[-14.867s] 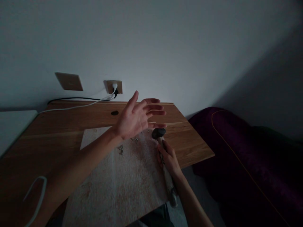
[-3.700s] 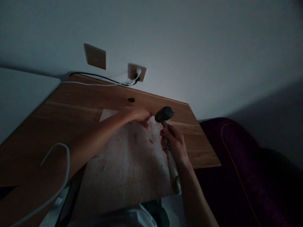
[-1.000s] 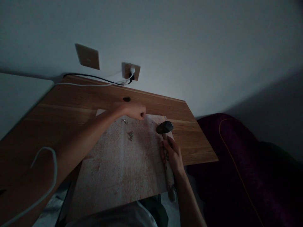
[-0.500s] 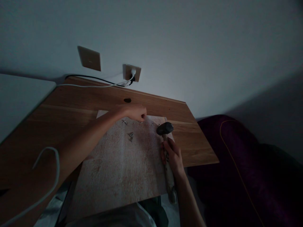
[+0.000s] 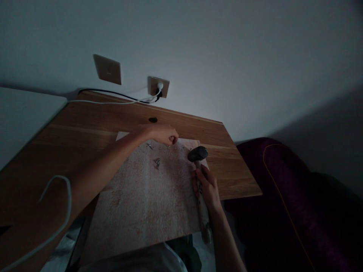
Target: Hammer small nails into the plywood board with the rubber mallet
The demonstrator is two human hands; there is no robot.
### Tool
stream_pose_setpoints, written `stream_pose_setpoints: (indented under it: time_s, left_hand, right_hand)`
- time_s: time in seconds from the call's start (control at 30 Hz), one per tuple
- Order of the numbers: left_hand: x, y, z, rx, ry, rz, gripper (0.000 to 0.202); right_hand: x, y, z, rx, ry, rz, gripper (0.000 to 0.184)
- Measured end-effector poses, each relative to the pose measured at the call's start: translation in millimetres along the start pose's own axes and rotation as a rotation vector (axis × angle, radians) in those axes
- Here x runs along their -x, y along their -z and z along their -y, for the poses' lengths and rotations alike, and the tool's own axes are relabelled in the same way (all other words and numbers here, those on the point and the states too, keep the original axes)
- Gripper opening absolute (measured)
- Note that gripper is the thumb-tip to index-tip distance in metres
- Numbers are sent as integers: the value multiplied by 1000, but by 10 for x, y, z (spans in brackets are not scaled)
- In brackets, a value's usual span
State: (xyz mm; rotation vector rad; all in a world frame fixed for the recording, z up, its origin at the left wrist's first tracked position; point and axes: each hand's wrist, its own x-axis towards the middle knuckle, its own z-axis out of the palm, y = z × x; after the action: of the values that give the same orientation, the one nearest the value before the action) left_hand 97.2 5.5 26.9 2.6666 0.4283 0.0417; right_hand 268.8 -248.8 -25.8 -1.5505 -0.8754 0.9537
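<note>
My right hand (image 5: 208, 185) is wrapped around the handle of a hammer (image 5: 197, 154), whose dark head hangs over the right edge of a worn, pale board (image 5: 141, 207). My left hand (image 5: 167, 135) is closed in a pinch at the board's far edge; whatever its fingertips hold is too small or hidden to make out. Just below those fingers a small metal nail or screw (image 5: 168, 146) shows on the board. Several more metal screws or nails (image 5: 157, 162) lie in a little pile nearer me, and another one (image 5: 149, 146) is left of the hand.
Under the board is a wooden desk (image 5: 238, 166) with a cable hole (image 5: 152, 120) near the wall. Cables run along the back to a wall socket (image 5: 160, 87). A white cord (image 5: 68, 204) crosses above my left forearm. Purple upholstery (image 5: 266, 173) stands on the right.
My left hand has shifted slightly to the right along the board's far edge, its fingers still pinched. The right hand and hammer stay in place.
</note>
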Motion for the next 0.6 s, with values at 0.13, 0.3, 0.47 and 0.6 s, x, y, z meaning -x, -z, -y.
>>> stream_pose_setpoints:
  time_s: [0.13,0.3,0.47,0.6]
  left_hand:
    - [5,12,-16,0,-4,23,28]
    - [-24,-17,42,8,-11,31,31]
    - [-33,-38,89,20,-41,23,30]
    - [-28,-34,73,4,-44,20,29]
  right_hand:
    - [7,-4,14,20,6,7,43]
    - [9,-8,7,8,-4,-9,45]
    - [19,-2,0,-6,-1,6,42]
    - [18,-1,17,14,15,4,42]
